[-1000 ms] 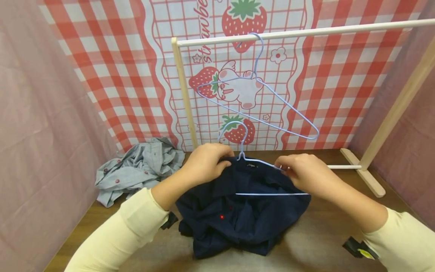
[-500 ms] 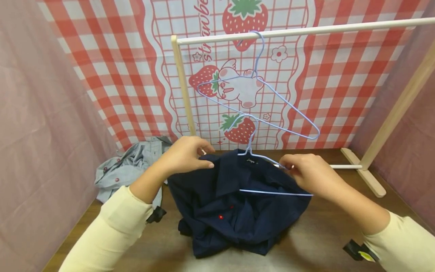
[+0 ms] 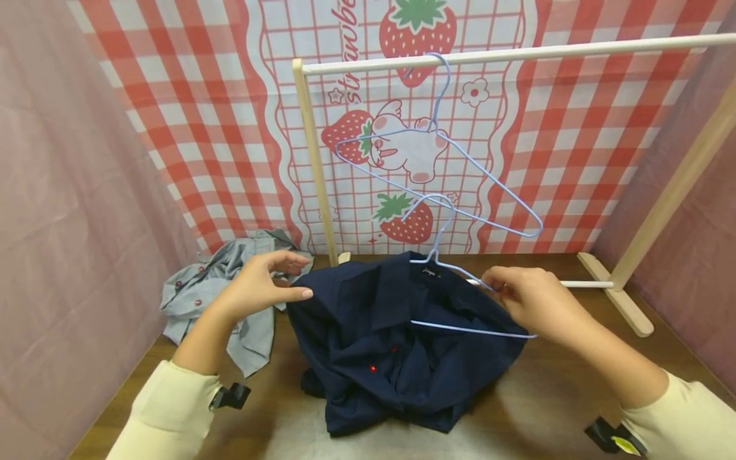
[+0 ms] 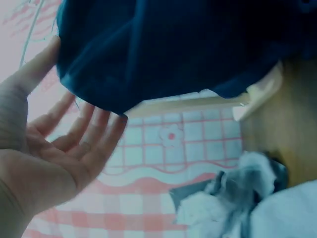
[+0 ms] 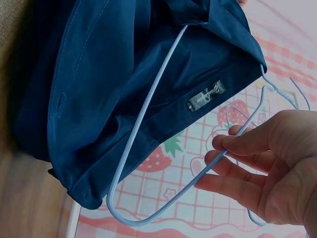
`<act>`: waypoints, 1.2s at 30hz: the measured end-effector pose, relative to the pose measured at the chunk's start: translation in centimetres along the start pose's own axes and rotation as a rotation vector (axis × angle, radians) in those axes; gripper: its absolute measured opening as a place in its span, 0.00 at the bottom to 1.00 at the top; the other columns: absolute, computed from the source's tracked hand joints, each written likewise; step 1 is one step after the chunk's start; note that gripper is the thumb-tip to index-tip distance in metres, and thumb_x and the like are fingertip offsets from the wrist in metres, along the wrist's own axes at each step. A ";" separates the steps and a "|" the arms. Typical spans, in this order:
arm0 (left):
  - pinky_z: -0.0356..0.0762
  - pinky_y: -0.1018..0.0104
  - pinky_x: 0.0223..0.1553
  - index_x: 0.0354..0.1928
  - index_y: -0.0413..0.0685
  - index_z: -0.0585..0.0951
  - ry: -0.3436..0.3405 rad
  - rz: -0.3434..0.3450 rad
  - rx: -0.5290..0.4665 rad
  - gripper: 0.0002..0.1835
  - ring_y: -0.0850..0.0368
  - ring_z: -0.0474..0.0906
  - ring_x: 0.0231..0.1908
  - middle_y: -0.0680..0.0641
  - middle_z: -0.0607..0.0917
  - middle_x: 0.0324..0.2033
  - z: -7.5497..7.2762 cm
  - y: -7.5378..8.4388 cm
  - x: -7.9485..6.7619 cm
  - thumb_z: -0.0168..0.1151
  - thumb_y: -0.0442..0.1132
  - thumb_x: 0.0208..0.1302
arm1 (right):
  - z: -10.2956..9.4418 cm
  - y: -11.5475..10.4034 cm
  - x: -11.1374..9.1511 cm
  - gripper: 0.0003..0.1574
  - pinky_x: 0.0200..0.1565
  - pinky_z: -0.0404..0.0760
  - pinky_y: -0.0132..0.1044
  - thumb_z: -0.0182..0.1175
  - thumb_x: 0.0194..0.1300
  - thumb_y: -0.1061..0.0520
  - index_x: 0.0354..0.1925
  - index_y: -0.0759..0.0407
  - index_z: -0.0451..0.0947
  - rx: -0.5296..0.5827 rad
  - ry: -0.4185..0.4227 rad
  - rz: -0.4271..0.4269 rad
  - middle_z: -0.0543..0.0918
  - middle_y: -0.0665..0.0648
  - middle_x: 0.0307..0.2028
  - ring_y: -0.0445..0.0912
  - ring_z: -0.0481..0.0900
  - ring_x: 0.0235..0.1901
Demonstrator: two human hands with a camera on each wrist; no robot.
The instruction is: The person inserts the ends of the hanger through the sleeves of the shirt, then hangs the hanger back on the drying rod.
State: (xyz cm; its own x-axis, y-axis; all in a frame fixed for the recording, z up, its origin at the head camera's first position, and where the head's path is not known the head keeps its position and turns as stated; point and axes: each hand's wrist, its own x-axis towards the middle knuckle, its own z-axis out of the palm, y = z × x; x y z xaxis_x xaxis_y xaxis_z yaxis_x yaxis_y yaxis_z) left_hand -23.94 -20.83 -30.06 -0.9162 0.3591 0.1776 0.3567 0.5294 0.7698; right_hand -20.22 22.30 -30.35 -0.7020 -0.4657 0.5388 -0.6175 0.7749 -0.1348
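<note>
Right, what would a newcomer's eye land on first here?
Probably the navy shirt in the centre, with a pale blue hanger only partly inside it. Next, the red-and-white strawberry backdrop behind, where a bare hanger dangles from the white rail.

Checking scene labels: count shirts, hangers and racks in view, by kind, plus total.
Shirts: 2 (navy shirt, gray shirt)
Hangers: 2 (held hanger, hanger on the rail)
Racks: 1 (rack)
Total: 5
</note>
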 end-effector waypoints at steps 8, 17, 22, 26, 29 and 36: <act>0.73 0.47 0.57 0.63 0.47 0.74 0.010 0.027 -0.073 0.34 0.44 0.72 0.59 0.43 0.76 0.58 0.8 -2.4 -1.3 0.75 0.42 0.54 | 0.4 0.1 -0.4 0.16 0.28 0.79 0.40 0.66 0.49 0.73 0.35 0.57 0.83 0.044 -0.023 0.050 0.83 0.47 0.26 0.40 0.78 0.25; 0.73 0.48 0.53 0.70 0.45 0.62 -0.037 -0.108 -0.150 0.44 0.38 0.68 0.61 0.38 0.70 0.63 2.9 -4.0 -3.2 0.75 0.44 0.54 | 0.7 0.4 -0.8 0.15 0.29 0.80 0.41 0.66 0.49 0.72 0.35 0.57 0.82 0.050 -0.009 0.054 0.83 0.47 0.26 0.41 0.80 0.26; 0.76 0.56 0.50 0.67 0.35 0.63 -0.036 -0.114 -0.277 0.38 0.40 0.73 0.58 0.36 0.71 0.59 3.8 -4.0 -3.6 0.69 0.29 0.56 | 0.7 0.6 -1.0 0.15 0.29 0.80 0.40 0.66 0.50 0.73 0.35 0.58 0.82 0.064 -0.011 0.071 0.84 0.48 0.26 0.41 0.81 0.26; 0.78 0.64 0.43 0.62 0.32 0.68 0.025 -0.081 -0.248 0.30 0.44 0.78 0.51 0.37 0.76 0.51 3.0 -3.8 -3.5 0.63 0.22 0.56 | 0.8 0.7 -1.1 0.15 0.29 0.81 0.41 0.66 0.49 0.73 0.36 0.58 0.82 0.071 -0.010 0.069 0.84 0.49 0.27 0.42 0.81 0.26; 0.77 0.64 0.42 0.60 0.34 0.72 0.087 -0.061 -0.142 0.28 0.45 0.78 0.48 0.38 0.78 0.47 1.8 -3.3 -3.2 0.62 0.21 0.55 | 0.8 0.9 -1.2 0.16 0.29 0.81 0.40 0.66 0.49 0.73 0.36 0.59 0.82 0.077 -0.007 0.062 0.84 0.49 0.27 0.42 0.81 0.26; 0.78 0.65 0.40 0.58 0.40 0.76 0.249 -0.017 0.115 0.27 0.43 0.80 0.46 0.39 0.83 0.44 -1.2 -1.3 -2.7 0.61 0.23 0.53 | 0.9 1.3 -1.5 0.17 0.28 0.80 0.39 0.67 0.47 0.73 0.36 0.58 0.83 0.079 0.010 0.040 0.84 0.48 0.26 0.40 0.80 0.26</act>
State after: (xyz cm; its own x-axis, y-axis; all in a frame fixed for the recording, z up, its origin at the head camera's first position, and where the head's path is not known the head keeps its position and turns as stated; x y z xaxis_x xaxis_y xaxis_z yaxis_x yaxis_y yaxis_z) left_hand -22.15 -23.41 -30.87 -0.9340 0.1568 0.3211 0.3458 0.6230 0.7016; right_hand -20.29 23.60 -32.07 -0.7232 -0.4306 0.5399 -0.6154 0.7567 -0.2209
